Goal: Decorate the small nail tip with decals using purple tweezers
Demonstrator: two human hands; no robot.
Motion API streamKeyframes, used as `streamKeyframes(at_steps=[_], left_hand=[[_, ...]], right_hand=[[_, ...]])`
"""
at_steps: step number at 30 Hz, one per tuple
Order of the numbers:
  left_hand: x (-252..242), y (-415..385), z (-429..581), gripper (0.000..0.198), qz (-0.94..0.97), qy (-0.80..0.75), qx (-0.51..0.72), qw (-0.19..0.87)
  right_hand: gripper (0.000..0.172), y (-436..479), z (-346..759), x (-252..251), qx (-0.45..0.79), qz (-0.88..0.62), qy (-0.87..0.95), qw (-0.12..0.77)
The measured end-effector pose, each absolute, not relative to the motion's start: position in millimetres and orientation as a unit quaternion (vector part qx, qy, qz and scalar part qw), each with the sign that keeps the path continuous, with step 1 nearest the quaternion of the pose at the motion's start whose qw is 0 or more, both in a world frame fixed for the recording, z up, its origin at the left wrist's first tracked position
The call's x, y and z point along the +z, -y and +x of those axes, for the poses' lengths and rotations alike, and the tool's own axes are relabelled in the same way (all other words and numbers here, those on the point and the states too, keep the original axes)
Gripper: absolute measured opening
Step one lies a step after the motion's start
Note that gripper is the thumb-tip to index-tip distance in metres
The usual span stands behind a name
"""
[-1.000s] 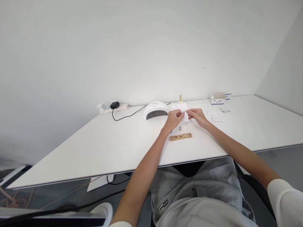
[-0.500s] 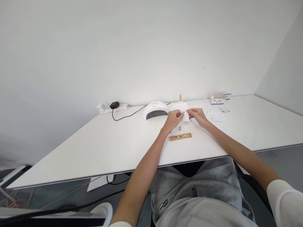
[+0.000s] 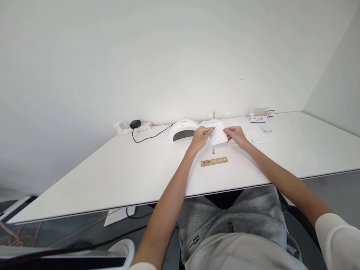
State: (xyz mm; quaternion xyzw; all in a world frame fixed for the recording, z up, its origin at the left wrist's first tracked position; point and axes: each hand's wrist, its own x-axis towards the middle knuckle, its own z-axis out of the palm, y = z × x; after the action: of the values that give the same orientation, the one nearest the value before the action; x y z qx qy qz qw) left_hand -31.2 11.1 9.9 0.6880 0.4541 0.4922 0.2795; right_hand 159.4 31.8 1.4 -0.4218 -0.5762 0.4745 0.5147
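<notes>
My right hand [image 3: 235,135] pinches the right edge of a white sticker sheet [image 3: 219,138], which carries rows of tiny marks and is held up off the table. My left hand [image 3: 201,137] is closed on slim tweezers [image 3: 214,127], their pointed tips over the sheet's upper left part. Below the sheet, a small shiny metallic piece [image 3: 213,151] rests on the table. Nearer to me lies a narrow golden strip [image 3: 214,161] with several round spots along it, some dark and some pale.
A white nail lamp [image 3: 183,130] stands left of my hands, its cable running to a black adapter [image 3: 135,123] on a power strip [image 3: 140,128]. Behind the sheet is a small upright bottle-like item [image 3: 214,115]. Rightward lie more sheets [image 3: 258,137] and small boxes [image 3: 258,116].
The sheet has turned so its broad marked face shows. The left hand has shifted slightly left and up, with the tweezers' tips now over the sheet. The right hand still pinches the edge.
</notes>
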Motion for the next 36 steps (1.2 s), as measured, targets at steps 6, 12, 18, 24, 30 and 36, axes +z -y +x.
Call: streamKeyframes(at_steps=[6,12,18,24,30,36], left_hand=[[1.7,-16.2,-29.2,0.025,0.752,-0.447,0.465,0.134],[-0.5,-12.8,-29.1,0.021,0.779,-0.454,0.427,0.062],[-0.2,-11.6,-29.4,0.023,0.789,-0.45,0.416,0.036],[-0.7,-11.9,-29.5,0.026,0.793,-0.46,0.399,0.014],[-0.4,-11.6,-29.7,0.028,0.797,-0.468,0.381,-0.009],[0.8,-11.7,-29.5,0.026,0.797,-0.477,0.371,-0.01]], right_hand=[[0.016,-33.9,160.9,1.6,0.472,-0.43,0.578,0.509],[0.018,-32.2,160.3,2.5,0.476,-0.418,0.588,0.503],[0.017,-28.9,159.7,4.5,0.479,-0.407,0.596,0.499],[0.02,-30.6,160.1,3.4,0.473,-0.411,0.601,0.495],[0.02,-31.7,160.5,2.5,0.473,-0.41,0.606,0.491],[0.021,-31.5,160.5,2.8,0.478,-0.409,0.605,0.488]])
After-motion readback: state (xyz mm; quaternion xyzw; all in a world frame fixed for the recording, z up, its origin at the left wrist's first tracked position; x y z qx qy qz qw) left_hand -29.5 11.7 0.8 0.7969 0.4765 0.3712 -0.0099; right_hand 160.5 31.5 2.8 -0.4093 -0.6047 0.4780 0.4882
